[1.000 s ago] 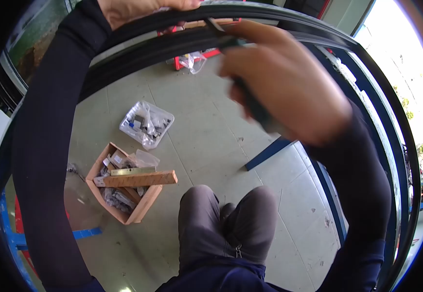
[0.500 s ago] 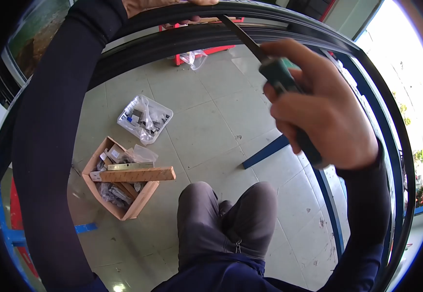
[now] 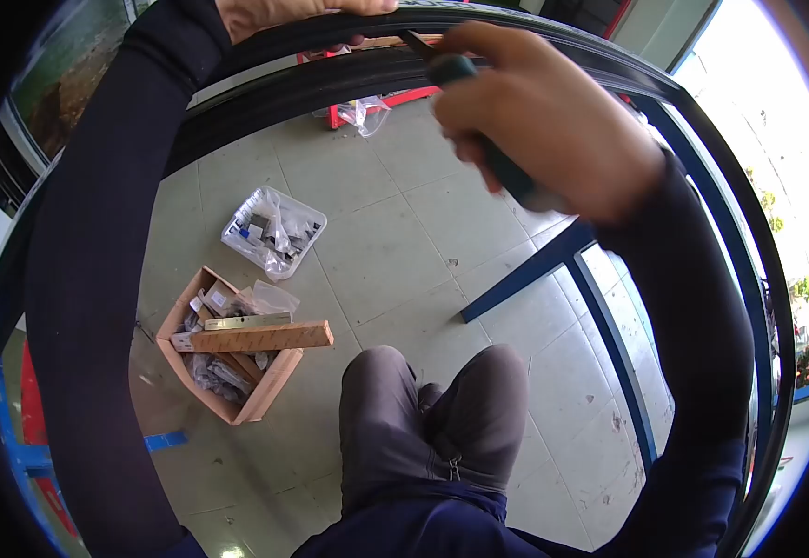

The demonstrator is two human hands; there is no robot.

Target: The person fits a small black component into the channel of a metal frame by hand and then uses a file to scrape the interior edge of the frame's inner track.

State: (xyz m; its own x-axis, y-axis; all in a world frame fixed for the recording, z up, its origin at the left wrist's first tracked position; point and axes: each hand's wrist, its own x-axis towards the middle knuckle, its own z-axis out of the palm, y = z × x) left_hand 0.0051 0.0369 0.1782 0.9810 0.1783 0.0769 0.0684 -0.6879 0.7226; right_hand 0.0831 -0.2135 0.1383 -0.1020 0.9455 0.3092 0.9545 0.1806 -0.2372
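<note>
My right hand (image 3: 539, 116), slightly blurred, is wrapped around the dark green handle (image 3: 507, 172) of what looks like a file. Its narrow dark blade (image 3: 414, 42) points up and left, its tip against the black frame bar (image 3: 470, 20) across the top of the view. Most of the blade is hidden behind the bar or my fingers. At the top edge, my left hand (image 3: 284, 14) grips the same bar left of the blade, with fingertips showing below it. The upper part of this hand is cut off.
A cardboard box (image 3: 270, 395) with hardware and a wooden strip (image 3: 265, 337) stands on the tiled floor. Beyond it is a clear plastic tub (image 3: 316, 209) of small parts. A blue stand leg (image 3: 516, 284) is at right; a red stand (image 3: 404, 98) is behind the frame.
My right hand has pushed the file up and left, so less blade shows before the bar. My left hand stays on the bar, and the view has shifted slightly.
</note>
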